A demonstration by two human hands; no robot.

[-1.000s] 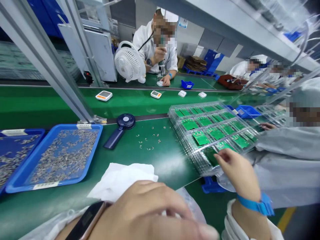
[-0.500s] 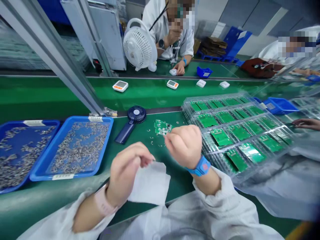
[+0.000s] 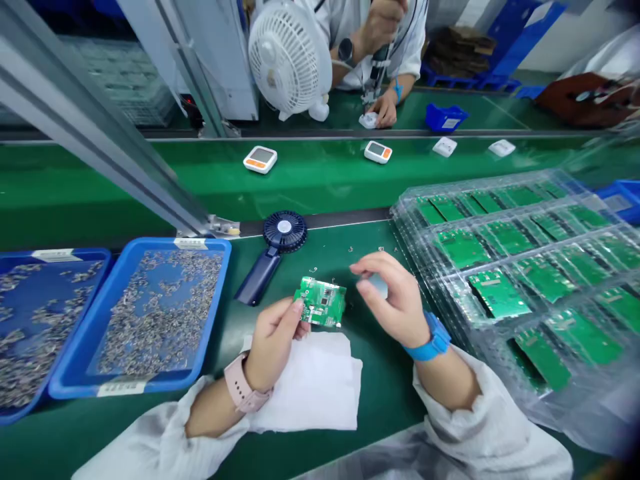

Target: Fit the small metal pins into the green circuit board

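My left hand [image 3: 273,343] grips a green circuit board [image 3: 324,301] by its left edge, thumb on top. Chips and small parts show on the board's upper face. It is held just above the far edge of a folded white cloth [image 3: 315,383]. To the right of the board is my right hand [image 3: 395,303], thumb and forefinger apart and not touching it. Something pale shows between those fingers; I cannot tell whether it is worn or held. A few tiny metal pieces [image 3: 313,269] lie on the green table beyond the board.
Two blue trays of small metal parts, one nearer [image 3: 210,313] and one at far left [image 3: 103,280], flank a dark handheld fan [image 3: 284,230]. Stacked clear trays [image 3: 435,267] of green boards stand right. White devices [image 3: 260,160] lie across the belt, where a co-worker's hand [image 3: 385,110] works.
My left hand has taken hold of the circuit board that lay on the table and lifted it toward the cloth. My right hand has moved away from it and its fingers have spread.
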